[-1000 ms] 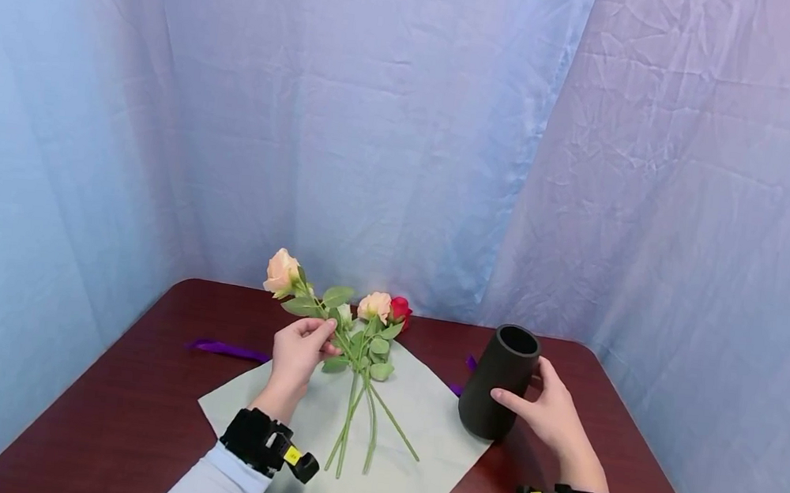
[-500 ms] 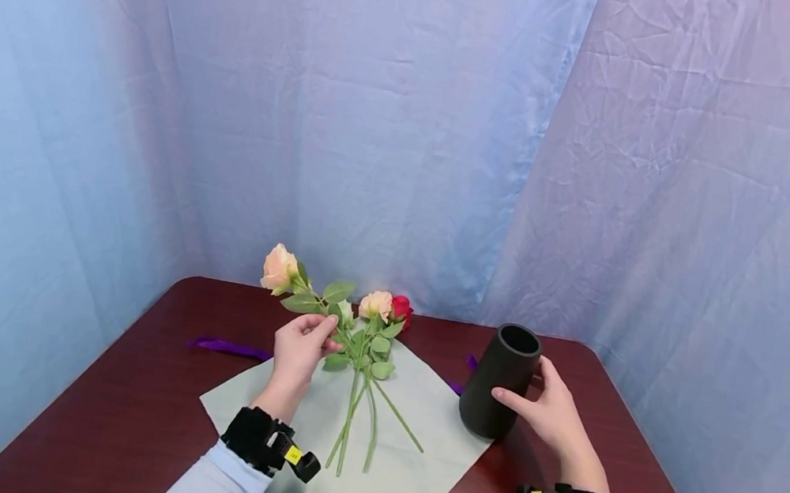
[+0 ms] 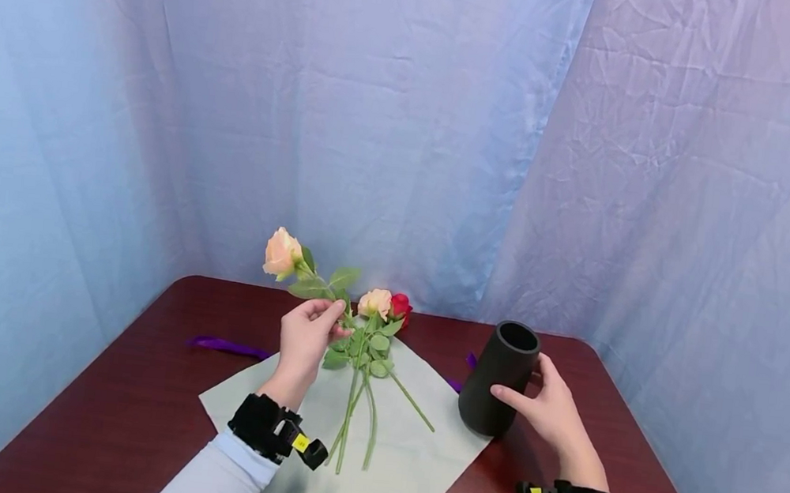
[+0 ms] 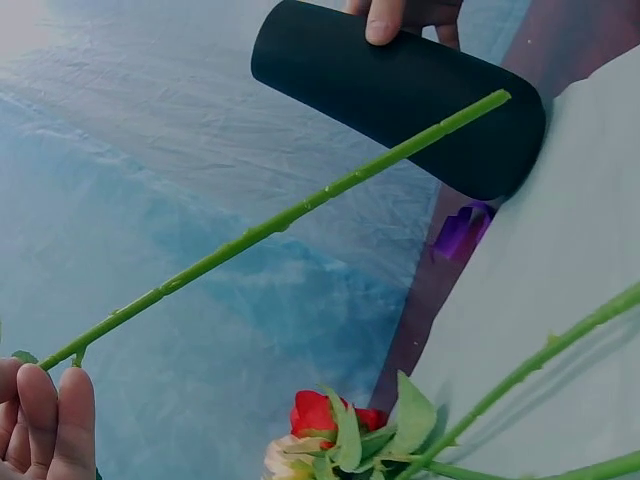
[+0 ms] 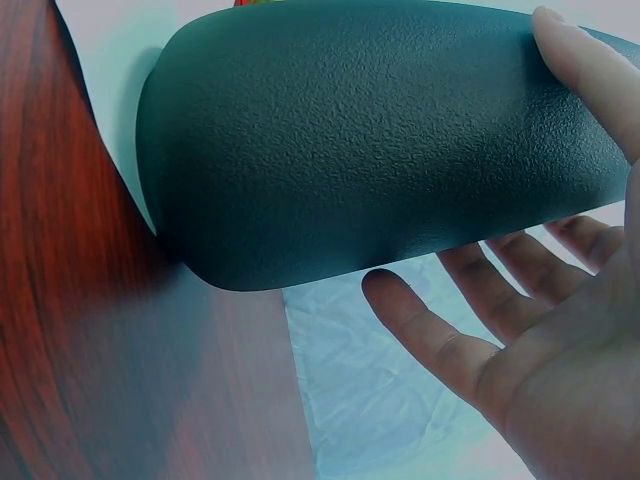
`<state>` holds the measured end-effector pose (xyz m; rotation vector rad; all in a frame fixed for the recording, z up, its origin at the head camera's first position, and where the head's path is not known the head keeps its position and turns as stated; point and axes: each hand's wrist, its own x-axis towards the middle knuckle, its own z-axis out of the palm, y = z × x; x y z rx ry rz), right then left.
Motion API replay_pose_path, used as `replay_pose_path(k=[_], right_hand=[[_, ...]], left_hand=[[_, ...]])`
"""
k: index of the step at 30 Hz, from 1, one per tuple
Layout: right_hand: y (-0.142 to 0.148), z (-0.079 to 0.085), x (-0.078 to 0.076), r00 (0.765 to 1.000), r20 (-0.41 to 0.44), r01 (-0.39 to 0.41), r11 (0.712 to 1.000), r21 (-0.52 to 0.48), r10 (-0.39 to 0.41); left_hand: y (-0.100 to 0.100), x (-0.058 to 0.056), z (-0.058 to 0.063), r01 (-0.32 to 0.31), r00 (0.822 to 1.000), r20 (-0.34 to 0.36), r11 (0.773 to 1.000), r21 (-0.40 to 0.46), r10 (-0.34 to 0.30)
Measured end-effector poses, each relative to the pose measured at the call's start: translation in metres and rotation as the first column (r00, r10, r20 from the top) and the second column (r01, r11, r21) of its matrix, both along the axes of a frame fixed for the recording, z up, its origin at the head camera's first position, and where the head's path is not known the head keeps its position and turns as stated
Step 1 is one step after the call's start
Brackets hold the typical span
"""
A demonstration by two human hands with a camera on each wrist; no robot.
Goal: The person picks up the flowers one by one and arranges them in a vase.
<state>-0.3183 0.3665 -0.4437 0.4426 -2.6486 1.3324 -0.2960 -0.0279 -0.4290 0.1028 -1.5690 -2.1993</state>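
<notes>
Nearest, a pale sheet of paper [image 3: 401, 477] spreads left of the dark vase [image 3: 492, 383], its right corner at the vase's foot, and the right hand [image 3: 554, 409] grips the vase from its right side, thumb across the near wall, fingers round behind, probably to steady it. Left of the vase, the left hand [image 3: 304, 337] pinches a peach rose [image 3: 283, 253] by the stem beside its leaves, likely so the bare stalk slants freely toward the vase. Farther off, also left of the vase, a cream rose [image 3: 375, 302] and a red rose [image 3: 399, 309] lie together at the sheet's far end, and a bluish curtain [image 3: 405, 136] hangs behind the vase.
</notes>
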Motion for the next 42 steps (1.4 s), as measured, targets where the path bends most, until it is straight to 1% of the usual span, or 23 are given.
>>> replay_pose_path(k=[5,8,18,23,28,35,39,42], right_hand=[[0.001,0.001,-0.002,1.000,-0.002,0.001,1.000,0.002,-0.001],[0.002,0.000,-0.003,1.000,-0.007,-0.001,1.000,0.002,0.001],[0.001,0.000,-0.002,1.000,-0.002,0.000,1.000,0.005,0.000],[0.001,-0.001,-0.002,1.000,0.001,0.000,1.000,0.002,0.000],[0.001,-0.001,-0.002,1.000,0.008,-0.001,1.000,-0.007,0.001],[0.001,-0.003,-0.002,1.000,0.002,0.001,1.000,-0.008,-0.001],[0.001,-0.003,-0.002,1.000,-0.002,-0.001,1.000,-0.013,0.001],[0.000,-0.003,-0.002,1.000,0.000,-0.004,1.000,-0.013,0.004]], left_hand=[[0.001,-0.005,0.008,0.004,1.000,-0.023,1.000,0.019,-0.004],[0.002,-0.007,0.012,-0.003,1.000,-0.021,1.000,0.026,0.003],[0.003,-0.012,0.021,-0.022,0.999,-0.036,0.994,0.104,0.025],[0.003,-0.015,0.025,-0.033,0.999,-0.037,0.994,0.107,0.038],[0.004,-0.019,0.031,-0.042,0.997,-0.053,0.991,0.125,0.049],[0.008,-0.025,0.043,-0.060,0.995,-0.074,0.987,0.151,0.072],[0.010,-0.026,0.051,-0.057,0.993,-0.091,0.983,0.175,0.074],[0.011,-0.028,0.056,-0.057,0.992,-0.100,0.983,0.176,0.075]])
